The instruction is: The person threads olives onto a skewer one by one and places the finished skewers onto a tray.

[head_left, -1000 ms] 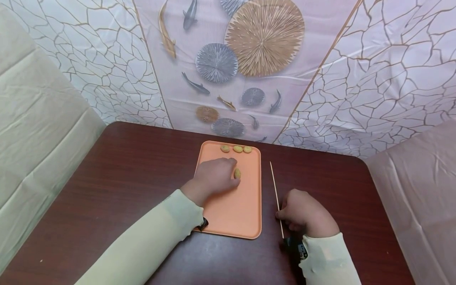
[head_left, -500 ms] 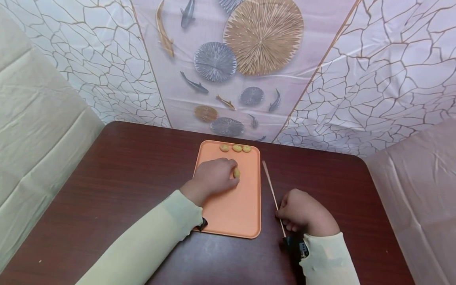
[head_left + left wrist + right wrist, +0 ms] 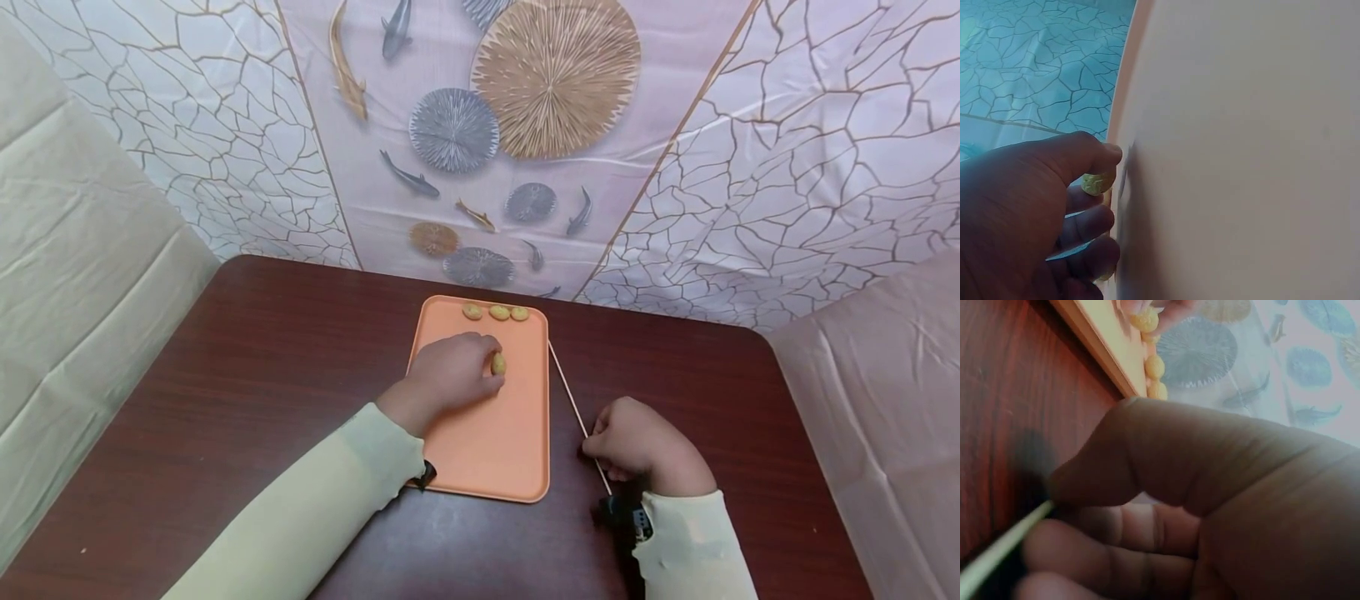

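Observation:
My left hand (image 3: 450, 371) pinches a small yellow-green oval fruit (image 3: 498, 363), grape-like in size, between thumb and fingertips over the orange tray (image 3: 487, 450). The left wrist view shows the fruit (image 3: 1096, 183) tucked behind the thumb, close to the tray surface. Right of the tray, my right hand (image 3: 637, 442) pinches a long thin wooden skewer (image 3: 564, 385) between thumb and curled fingers. The skewer's far end reaches the tray's right rim, and its near end lies by the wrist camera. In the right wrist view, one length of skewer (image 3: 1004, 550) runs out from the pinch.
Along the tray's far edge sit three more yellow-green fruits, among them the leftmost fruit (image 3: 472, 312) and the rightmost fruit (image 3: 519, 313). A dark reddish-brown table (image 3: 285, 367) carries the tray. Behind it hangs a patterned cloth (image 3: 525, 125), with beige cloth on both sides.
The skewer's far end has swung left, from away from the tray to its right rim. My left hand has stayed nearly still, its fingers now closer round the fruit.

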`<state>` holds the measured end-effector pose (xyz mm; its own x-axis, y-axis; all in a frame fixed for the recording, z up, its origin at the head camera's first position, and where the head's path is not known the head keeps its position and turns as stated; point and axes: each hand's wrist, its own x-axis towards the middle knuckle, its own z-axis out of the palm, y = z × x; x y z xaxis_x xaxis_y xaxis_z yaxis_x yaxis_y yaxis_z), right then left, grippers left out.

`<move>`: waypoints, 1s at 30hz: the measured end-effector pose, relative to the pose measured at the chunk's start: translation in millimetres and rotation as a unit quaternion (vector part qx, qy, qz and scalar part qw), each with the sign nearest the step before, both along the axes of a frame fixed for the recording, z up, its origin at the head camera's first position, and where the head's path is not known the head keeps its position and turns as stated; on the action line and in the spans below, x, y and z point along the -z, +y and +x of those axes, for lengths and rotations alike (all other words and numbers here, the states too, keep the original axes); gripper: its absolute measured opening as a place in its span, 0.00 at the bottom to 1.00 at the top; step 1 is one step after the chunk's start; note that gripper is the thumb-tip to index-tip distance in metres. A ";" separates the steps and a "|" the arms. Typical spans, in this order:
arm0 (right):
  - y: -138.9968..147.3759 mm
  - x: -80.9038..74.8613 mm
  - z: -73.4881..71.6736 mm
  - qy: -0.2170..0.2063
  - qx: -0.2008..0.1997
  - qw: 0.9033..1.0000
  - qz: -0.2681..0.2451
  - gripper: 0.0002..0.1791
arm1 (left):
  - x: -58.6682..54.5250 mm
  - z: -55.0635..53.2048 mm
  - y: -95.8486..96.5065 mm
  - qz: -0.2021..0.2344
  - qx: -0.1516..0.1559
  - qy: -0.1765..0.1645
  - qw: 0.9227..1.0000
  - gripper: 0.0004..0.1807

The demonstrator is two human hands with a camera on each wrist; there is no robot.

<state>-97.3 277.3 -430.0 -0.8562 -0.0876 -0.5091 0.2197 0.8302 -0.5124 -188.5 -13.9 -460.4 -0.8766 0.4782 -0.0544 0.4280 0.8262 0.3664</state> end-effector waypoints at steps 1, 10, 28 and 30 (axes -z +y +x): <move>1.6 -0.3 -1.0 0.010 -0.001 1.000 0.005 0.13 | -0.3 0.7 -1.0 0.012 0.001 0.000 1.000 0.11; 7.7 -13.5 -5.2 0.097 0.004 0.995 0.018 0.14 | -3.8 4.0 -10.2 0.112 0.027 0.015 0.993 0.22; -20.6 19.5 -0.2 0.244 0.022 0.950 -0.193 0.05 | -0.3 12.2 -26.8 0.274 -0.033 -0.036 0.961 0.24; -23.3 25.8 -0.1 0.250 0.021 0.942 -0.223 0.05 | 2.8 12.8 -29.2 0.298 -0.041 -0.043 0.953 0.25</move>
